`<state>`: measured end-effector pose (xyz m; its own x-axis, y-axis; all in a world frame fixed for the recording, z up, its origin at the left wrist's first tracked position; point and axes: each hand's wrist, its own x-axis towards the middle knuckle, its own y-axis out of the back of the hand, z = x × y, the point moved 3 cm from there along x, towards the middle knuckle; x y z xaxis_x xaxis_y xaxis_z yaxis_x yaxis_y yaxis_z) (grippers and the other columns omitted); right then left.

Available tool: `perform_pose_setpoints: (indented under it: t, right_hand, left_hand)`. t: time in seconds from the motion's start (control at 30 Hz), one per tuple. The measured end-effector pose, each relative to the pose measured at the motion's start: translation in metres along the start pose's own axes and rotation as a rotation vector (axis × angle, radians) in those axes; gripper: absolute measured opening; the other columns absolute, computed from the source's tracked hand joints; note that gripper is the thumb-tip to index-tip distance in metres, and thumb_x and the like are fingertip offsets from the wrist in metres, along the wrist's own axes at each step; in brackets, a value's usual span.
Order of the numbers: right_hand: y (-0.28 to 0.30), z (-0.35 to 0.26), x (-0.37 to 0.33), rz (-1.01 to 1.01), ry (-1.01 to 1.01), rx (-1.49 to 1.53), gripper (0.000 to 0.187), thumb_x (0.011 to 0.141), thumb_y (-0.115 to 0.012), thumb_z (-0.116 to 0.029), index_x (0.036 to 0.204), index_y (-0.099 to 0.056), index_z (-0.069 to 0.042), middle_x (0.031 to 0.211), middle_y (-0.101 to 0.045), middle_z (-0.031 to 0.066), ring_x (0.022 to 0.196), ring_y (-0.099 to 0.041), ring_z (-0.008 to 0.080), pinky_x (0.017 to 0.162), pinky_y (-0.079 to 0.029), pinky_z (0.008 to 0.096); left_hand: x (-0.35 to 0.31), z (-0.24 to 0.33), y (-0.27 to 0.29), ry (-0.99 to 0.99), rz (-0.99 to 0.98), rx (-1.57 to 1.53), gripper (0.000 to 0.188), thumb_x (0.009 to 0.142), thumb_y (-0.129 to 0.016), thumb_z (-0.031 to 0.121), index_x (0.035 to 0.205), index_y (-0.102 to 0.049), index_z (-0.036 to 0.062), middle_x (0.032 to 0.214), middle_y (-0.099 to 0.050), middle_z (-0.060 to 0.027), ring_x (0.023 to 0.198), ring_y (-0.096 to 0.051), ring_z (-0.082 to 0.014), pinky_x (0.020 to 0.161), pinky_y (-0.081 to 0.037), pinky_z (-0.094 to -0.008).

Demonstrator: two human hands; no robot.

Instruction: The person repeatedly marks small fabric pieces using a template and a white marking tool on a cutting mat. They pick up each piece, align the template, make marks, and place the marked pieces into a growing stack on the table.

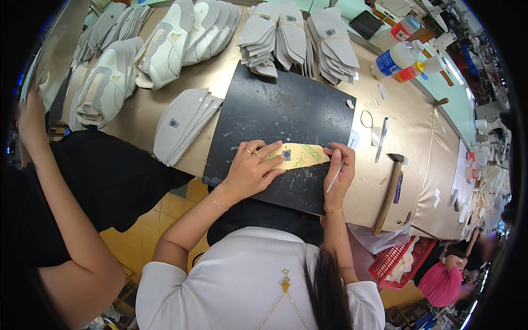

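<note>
On a scuffed black board (280, 104) lies a yellow pattern template (303, 156) with green marks and a small dark square. My left hand (248, 169) grips its left end, thumb along the near edge and fingers on top. Whether a piece lies beneath the template cannot be made out. A thin, pale pen-like stick (334, 177) is pinched in my right hand (345, 169), whose fingertips are at the template's right end. Left of the board sits a fanned stack of light grey shoe pieces (184, 125), the top one bearing a dark square.
Banded stacks of grey pieces (331, 47) and rows of sewn shoe uppers (165, 44) line the far side. To the right are a blue pen (381, 138), a hammer (388, 192) and a bottle (395, 59). A co-worker's arm (60, 192) is at the left.
</note>
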<state>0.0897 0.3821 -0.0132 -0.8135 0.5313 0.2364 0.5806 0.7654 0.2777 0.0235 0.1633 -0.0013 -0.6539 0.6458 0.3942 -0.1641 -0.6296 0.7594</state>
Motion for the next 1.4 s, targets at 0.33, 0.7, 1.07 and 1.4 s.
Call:
perform_pose_setpoints:
  t: [0.33,0.7,1.07,1.4]
  right_hand:
    - [0.000,0.002,-0.001,0.004,-0.020,0.026,0.020,0.108,-0.051,-0.013,0.113,-0.061,0.003,0.109,-0.061,0.0119,0.092,-0.070,0.0183,0.083,-0.053,0.0289]
    - [-0.030,-0.051,0.018,-0.270,0.094,-0.169,0.019,0.100,-0.064,-0.017,0.095,-0.073,0.000,0.095,-0.070,0.0124,0.081,-0.067,0.0277,0.076,-0.051,0.0335]
    - [-0.059,-0.044,0.032,-0.447,0.315,-0.410,0.021,0.094,-0.070,-0.023,0.086,-0.071,-0.004,0.077,-0.069,0.0102,0.069,-0.066,0.0286,0.064,-0.051,0.0362]
    - [-0.065,-0.056,0.033,-0.460,0.437,-0.540,0.021,0.089,-0.073,-0.027,0.079,-0.067,-0.010,0.071,-0.065,0.0055,0.068,-0.064,0.0244,0.061,-0.050,0.0369]
  left_hand:
    - [0.000,-0.001,0.000,-0.012,-0.006,-0.006,0.029,0.081,-0.080,0.027,0.105,-0.076,0.0104,0.134,-0.065,-0.0031,0.109,-0.054,-0.0251,0.091,-0.042,-0.0384]
    - [0.000,0.004,-0.001,-0.001,-0.010,0.065,0.028,0.080,-0.079,0.022,0.104,-0.075,0.0095,0.132,-0.066,-0.0038,0.107,-0.056,-0.0252,0.092,-0.043,-0.0397]
    - [0.002,0.008,0.000,0.012,0.002,0.075,0.026,0.081,-0.079,0.022,0.102,-0.073,0.0093,0.131,-0.065,-0.0053,0.108,-0.056,-0.0251,0.093,-0.042,-0.0400]
    - [0.003,0.010,0.001,0.033,-0.005,0.075,0.027,0.078,-0.080,0.022,0.101,-0.072,0.0101,0.119,-0.066,-0.0043,0.109,-0.055,-0.0268,0.091,-0.042,-0.0422]
